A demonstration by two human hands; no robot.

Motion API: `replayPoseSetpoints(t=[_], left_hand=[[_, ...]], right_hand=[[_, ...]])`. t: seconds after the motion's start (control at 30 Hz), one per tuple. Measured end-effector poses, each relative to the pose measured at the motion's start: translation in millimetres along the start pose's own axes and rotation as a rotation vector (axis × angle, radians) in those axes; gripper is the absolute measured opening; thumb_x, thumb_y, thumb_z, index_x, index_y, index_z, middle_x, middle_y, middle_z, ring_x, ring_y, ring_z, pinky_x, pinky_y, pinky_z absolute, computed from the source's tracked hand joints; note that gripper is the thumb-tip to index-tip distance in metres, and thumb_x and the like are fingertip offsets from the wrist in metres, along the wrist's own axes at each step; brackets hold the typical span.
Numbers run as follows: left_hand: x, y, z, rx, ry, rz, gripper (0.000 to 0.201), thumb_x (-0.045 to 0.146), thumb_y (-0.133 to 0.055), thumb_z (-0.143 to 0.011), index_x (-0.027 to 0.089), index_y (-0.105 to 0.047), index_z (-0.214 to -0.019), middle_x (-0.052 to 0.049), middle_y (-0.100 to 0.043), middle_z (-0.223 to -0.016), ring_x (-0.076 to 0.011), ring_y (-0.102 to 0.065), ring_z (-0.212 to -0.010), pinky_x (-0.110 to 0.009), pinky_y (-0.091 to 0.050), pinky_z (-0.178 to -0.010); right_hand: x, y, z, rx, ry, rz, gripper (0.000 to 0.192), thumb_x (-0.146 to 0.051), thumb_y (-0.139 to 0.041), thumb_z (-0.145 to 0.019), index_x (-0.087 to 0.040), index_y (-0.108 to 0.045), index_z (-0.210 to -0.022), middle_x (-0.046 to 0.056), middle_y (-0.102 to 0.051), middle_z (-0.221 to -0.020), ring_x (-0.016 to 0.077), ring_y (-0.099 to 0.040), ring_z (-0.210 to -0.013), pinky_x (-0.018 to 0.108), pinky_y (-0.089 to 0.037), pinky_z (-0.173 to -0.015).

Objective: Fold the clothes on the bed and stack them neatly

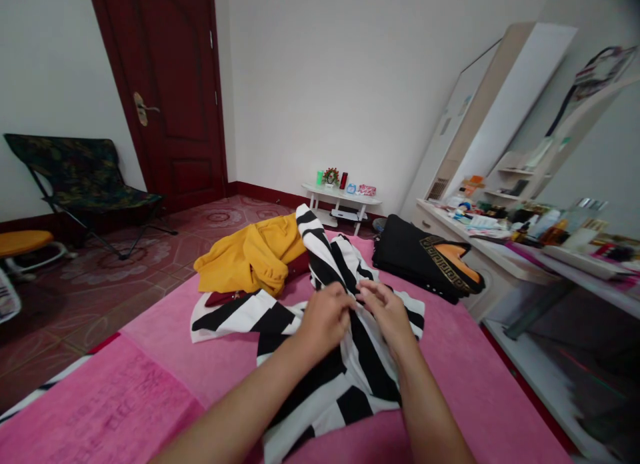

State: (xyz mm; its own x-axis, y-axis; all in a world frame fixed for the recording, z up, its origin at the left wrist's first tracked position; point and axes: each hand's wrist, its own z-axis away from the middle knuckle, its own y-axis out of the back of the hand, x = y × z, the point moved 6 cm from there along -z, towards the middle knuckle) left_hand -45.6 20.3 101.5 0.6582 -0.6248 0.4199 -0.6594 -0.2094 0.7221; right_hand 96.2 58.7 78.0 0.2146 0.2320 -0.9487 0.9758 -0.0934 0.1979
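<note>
A black-and-white striped shirt [330, 397] lies spread and bunched on the pink bedcover [465, 384], one sleeve reaching out to the left. My left hand [327, 317] is closed, its fingers pinching the shirt's cloth near the upper middle. Close beside it, my right hand [385, 311] also grips the fabric between thumb and fingers. The cloth rises in folds between both hands. Exactly which part of the shirt they pinch is hidden by the fingers.
Behind the shirt lie a yellow garment [250, 251] over a dark red one and, to the right, a folded black garment [410, 254]. A cluttered dressing table [500, 251] borders the bed's right side. A camouflage folding chair [85, 177] stands by the door [170, 84].
</note>
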Motion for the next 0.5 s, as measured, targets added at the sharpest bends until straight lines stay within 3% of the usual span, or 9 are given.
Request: replayPoseSetpoints(t=[0.13,0.23,0.3,0.4,0.5], left_hand=[[71.7,-65.7,40.6,-0.318,-0.453,-0.043,0.012,0.017,-0.058,-0.076,0.018,-0.066,-0.084,-0.004,-0.059,-0.080,-0.0165,-0.056,-0.071,-0.026,-0.041,-0.055],[95.3,-85.8,64.2,-0.421,-0.653,-0.102,0.005,0.020,-0.060,-0.077,0.016,-0.064,-0.077,-0.003,-0.056,-0.071,-0.0160,-0.051,-0.063,-0.028,-0.035,-0.046],[97.0,-83.2,66.0,-0.441,-0.661,-0.113,0.004,0.020,-0.061,-0.077,0.017,-0.062,-0.076,-0.003,-0.055,-0.072,-0.0157,-0.051,-0.063,-0.028,-0.033,-0.045],[92.4,-63.6,53.9,-0.444,-0.569,-0.088,0.007,0.024,-0.058,-0.080,0.020,-0.063,-0.083,-0.002,-0.055,-0.077,-0.0156,-0.052,-0.067,-0.028,-0.035,-0.049],[88.6,-34.9,35.1,-0.376,-0.434,-0.004,0.023,0.021,-0.054,-0.083,0.026,-0.061,-0.104,-0.002,-0.058,-0.093,-0.0153,-0.054,-0.080,-0.026,-0.041,-0.063]], right_hand=[[3.8,6.2,1.8,0.045,0.013,0.110,0.065,-0.044,-0.073,-0.064,-0.023,-0.054,-0.123,0.010,-0.062,-0.119,0.0261,-0.058,-0.109,0.043,-0.041,-0.096],[18.3,14.3,5.0,0.089,-0.046,0.305,0.082,-0.032,-0.081,-0.048,-0.026,-0.054,-0.125,0.009,-0.059,-0.124,0.0318,-0.052,-0.115,0.050,-0.033,-0.102],[23.0,20.7,3.8,0.101,-0.070,0.324,0.070,-0.023,-0.079,-0.046,-0.023,-0.062,-0.114,0.009,-0.064,-0.114,0.0328,-0.056,-0.109,0.050,-0.034,-0.101],[13.9,38.1,-1.1,0.194,-0.072,0.092,0.041,-0.022,-0.069,-0.054,-0.020,-0.068,-0.096,0.006,-0.069,-0.093,0.0278,-0.062,-0.091,0.046,-0.042,-0.093],[-7.0,84.5,6.5,0.653,0.026,-0.284,0.039,-0.025,-0.067,-0.058,-0.019,-0.065,-0.096,0.003,-0.068,-0.091,0.0233,-0.064,-0.087,0.041,-0.047,-0.087]])
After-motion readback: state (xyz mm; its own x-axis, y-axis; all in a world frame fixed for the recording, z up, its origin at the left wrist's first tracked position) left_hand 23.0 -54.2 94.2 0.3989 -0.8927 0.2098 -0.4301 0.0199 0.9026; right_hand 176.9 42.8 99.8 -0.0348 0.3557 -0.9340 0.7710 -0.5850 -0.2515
